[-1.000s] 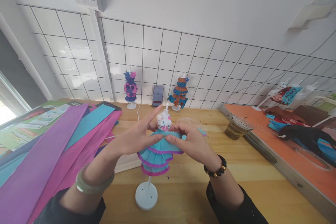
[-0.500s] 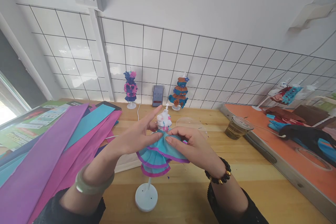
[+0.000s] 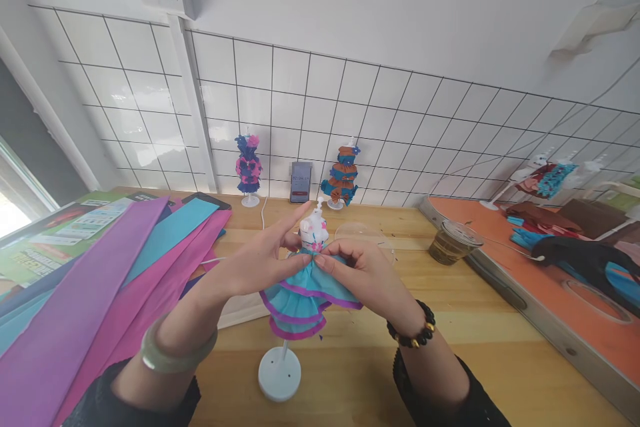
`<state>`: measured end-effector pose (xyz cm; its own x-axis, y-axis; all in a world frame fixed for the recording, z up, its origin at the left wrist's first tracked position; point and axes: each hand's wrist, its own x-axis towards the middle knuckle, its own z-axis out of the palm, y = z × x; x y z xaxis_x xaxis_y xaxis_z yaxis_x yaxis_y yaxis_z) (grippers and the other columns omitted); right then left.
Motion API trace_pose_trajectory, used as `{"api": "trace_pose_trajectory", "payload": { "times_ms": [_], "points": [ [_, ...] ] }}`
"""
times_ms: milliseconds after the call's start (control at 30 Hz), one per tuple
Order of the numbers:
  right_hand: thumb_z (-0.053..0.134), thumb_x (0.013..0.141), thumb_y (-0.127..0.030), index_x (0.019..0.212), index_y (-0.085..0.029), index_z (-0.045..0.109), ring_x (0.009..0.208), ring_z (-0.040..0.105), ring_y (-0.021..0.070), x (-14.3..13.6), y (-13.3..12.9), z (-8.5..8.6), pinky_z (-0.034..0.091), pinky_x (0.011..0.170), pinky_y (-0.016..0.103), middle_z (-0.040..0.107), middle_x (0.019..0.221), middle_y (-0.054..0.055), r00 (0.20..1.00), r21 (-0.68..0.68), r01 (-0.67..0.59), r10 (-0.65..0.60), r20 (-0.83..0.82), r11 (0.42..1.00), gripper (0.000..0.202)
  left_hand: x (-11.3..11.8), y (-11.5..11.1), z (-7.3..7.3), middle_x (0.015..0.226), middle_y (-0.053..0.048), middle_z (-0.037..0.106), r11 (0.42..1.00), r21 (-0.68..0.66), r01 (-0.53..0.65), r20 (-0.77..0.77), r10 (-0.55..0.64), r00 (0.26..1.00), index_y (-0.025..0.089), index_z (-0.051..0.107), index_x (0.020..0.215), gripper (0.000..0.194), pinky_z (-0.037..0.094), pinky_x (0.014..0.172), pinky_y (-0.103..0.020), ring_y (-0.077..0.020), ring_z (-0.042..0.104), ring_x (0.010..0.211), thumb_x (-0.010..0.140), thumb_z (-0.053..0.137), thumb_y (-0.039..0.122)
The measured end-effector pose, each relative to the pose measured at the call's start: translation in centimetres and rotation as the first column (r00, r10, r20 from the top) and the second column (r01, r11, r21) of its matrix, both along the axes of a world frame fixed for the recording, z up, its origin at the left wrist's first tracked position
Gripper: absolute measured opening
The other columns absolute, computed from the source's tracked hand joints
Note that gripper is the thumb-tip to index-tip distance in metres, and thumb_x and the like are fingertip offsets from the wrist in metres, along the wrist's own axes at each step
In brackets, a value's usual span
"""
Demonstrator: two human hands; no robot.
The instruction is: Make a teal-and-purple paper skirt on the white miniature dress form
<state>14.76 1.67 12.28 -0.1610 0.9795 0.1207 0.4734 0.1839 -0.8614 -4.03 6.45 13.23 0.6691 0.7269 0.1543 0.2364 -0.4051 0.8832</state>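
Note:
A small white dress form [image 3: 313, 227] on a round white base [image 3: 279, 374] stands between my hands, leaning slightly. Around its waist hangs a tiered light-blue skirt [image 3: 296, 297] with purple edging. My left hand [image 3: 260, 257] presses its thumb on the fabric at the waist, index finger stretched up past the form. On the other side, my right hand [image 3: 363, 273] pinches the top edge of the skirt between thumb and fingers. The two thumb tips nearly meet at the front of the waist. Parts of the left fingers are hidden behind the form.
Purple, pink and blue cloth strips [image 3: 95, 267] lie at the left. Against the tiled wall stand a phone [image 3: 301, 183], a navy-and-pink dressed form [image 3: 249, 170] and a brown-and-teal one [image 3: 342, 177]. A cup of liquid [image 3: 454, 242] sits beside the orange board [image 3: 540, 300] at right.
My right thumb and fingers have drawn slightly in at the waist, gathering the skirt's top edge there. My left hand has hardly moved.

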Motion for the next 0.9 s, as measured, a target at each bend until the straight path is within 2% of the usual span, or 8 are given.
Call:
{"api": "trace_pose_trajectory", "payload": {
  "times_ms": [167, 400, 533, 667, 800, 900],
  "points": [
    [0.054, 0.081, -0.041, 0.075, -0.017, 0.063, 0.051, 0.042, 0.009, -0.01, 0.05, -0.04, 0.032, 0.044, 0.021, 0.052, 0.061, -0.002, 1.0, -0.002, 0.015, -0.015, -0.005, 1.0, 0.027, -0.11, -0.02, -0.04, 0.074, 0.004, 0.048, 1.0, 0.015, -0.009, -0.023, 0.01, 1.0, 0.032, 0.011, 0.143, 0.072, 0.035, 0.052, -0.02, -0.0087, 0.038, 0.059, 0.085, 0.052, 0.031],
    [0.056, 0.08, -0.042, 0.075, -0.017, 0.064, 0.052, 0.041, 0.0088, 0.09, 0.12, -0.18, 0.03, 0.044, 0.02, 0.052, 0.062, -0.001, 1.0, 0.006, 0.007, -0.007, -0.016, 1.0, 0.027, -0.12, -0.09, 0.11, 0.078, 0.003, 0.05, 0.997, -0.062, 0.042, -0.014, -0.043, 0.999, 0.032, 0.007, 0.144, 0.07, 0.034, 0.051, -0.02, -0.0091, 0.039, 0.06, 0.086, 0.048, 0.028],
    [0.057, 0.079, -0.042, 0.074, -0.017, 0.064, 0.052, 0.041, 0.0087, 0.0, 0.15, -0.19, 0.031, 0.044, 0.02, 0.053, 0.063, -0.001, 1.0, -0.002, 0.026, -0.026, -0.016, 1.0, 0.026, -0.17, -0.09, 0.05, 0.072, 0.004, 0.045, 0.999, -0.034, 0.017, -0.022, -0.018, 1.0, 0.032, 0.008, 0.144, 0.07, 0.031, 0.049, -0.019, -0.0085, 0.034, 0.057, 0.086, 0.048, 0.027],
    [0.058, 0.079, -0.041, 0.072, -0.017, 0.063, 0.052, 0.04, 0.0088, -0.21, 0.17, -0.17, 0.03, 0.044, 0.02, 0.053, 0.063, -0.001, 0.999, 0.014, 0.052, -0.052, -0.012, 0.999, 0.026, -0.21, -0.12, -0.01, 0.073, 0.003, 0.048, 1.0, -0.01, 0.004, -0.05, -0.004, 0.999, 0.032, 0.008, 0.144, 0.07, 0.031, 0.049, -0.019, -0.009, 0.036, 0.057, 0.086, 0.047, 0.026],
    [0.057, 0.079, -0.041, 0.07, -0.017, 0.06, 0.051, 0.039, 0.0085, -0.36, 0.23, -0.31, 0.03, 0.043, 0.02, 0.052, 0.062, -0.001, 0.997, 0.019, 0.072, -0.072, -0.004, 0.997, 0.026, -0.05, -0.16, -0.09, 0.075, 0.003, 0.051, 1.0, -0.009, 0.01, -0.044, -0.011, 0.999, 0.031, 0.007, 0.144, 0.069, 0.033, 0.05, -0.021, -0.0094, 0.039, 0.058, 0.087, 0.047, 0.034],
    [0.059, 0.077, -0.044, 0.062, -0.017, 0.053, 0.05, 0.037, 0.0081, -0.37, 0.33, -0.53, 0.028, 0.042, 0.02, 0.047, 0.058, -0.003, 0.994, 0.039, 0.105, -0.106, 0.014, 0.994, 0.032, 0.13, -0.06, -0.33, 0.078, 0.001, 0.054, 1.0, -0.015, -0.003, -0.012, 0.003, 1.0, 0.029, 0.01, 0.144, 0.07, 0.038, 0.057, -0.024, -0.0118, 0.045, 0.065, 0.086, 0.048, 0.04]
  ]
}}
